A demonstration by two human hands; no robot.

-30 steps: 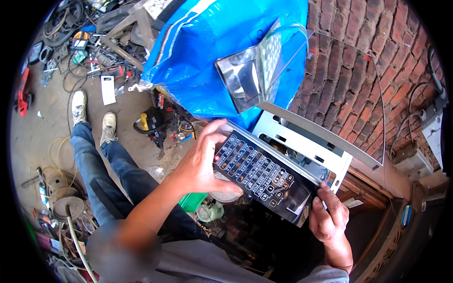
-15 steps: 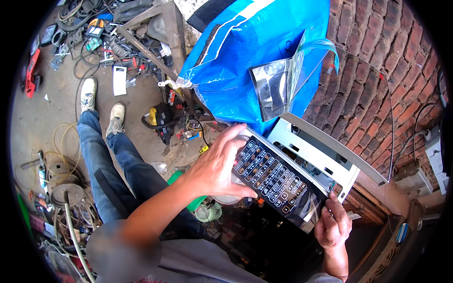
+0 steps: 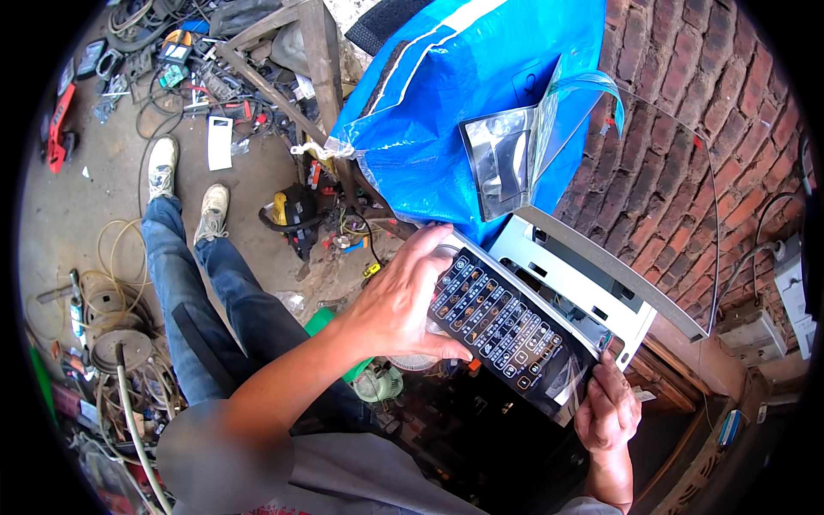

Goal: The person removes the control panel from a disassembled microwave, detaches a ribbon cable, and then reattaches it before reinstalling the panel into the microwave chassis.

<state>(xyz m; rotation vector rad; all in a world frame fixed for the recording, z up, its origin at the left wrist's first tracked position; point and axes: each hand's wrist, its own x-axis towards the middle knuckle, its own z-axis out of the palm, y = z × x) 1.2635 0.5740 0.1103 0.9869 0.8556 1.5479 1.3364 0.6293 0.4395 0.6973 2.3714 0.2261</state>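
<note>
A long black control panel (image 3: pixel 498 322) with rows of printed icons and a pale-edged frame lies tilted in front of me. My left hand (image 3: pixel 399 300) is closed round its left end, thumb along the near edge and fingers over the far edge. At the opposite end, my right hand (image 3: pixel 608 408) grips the corner with bent fingers, the index finger reaching up to the far edge. Just behind the panel stands a white metal housing (image 3: pixel 639 324) with slots and an opening partly covered by the panel. A long grey flap (image 3: pixel 614 264) runs along the housing's far side.
A big blue bag (image 3: pixel 421 129) with a clear plastic pouch (image 3: pixel 498 159) stands beyond the housing, against a brick wall (image 3: pixel 678 180). Tools, cables and parts litter the floor at left, near a wooden frame (image 3: pixel 319 60). Legs in jeans (image 3: pixel 206 300) stretch leftward. Wall boxes (image 3: pixel 751 335) hang at right.
The panel has tilted and shifted very slightly in my hands. Both hands keep their hold at its two ends, and the view has moved a little.
</note>
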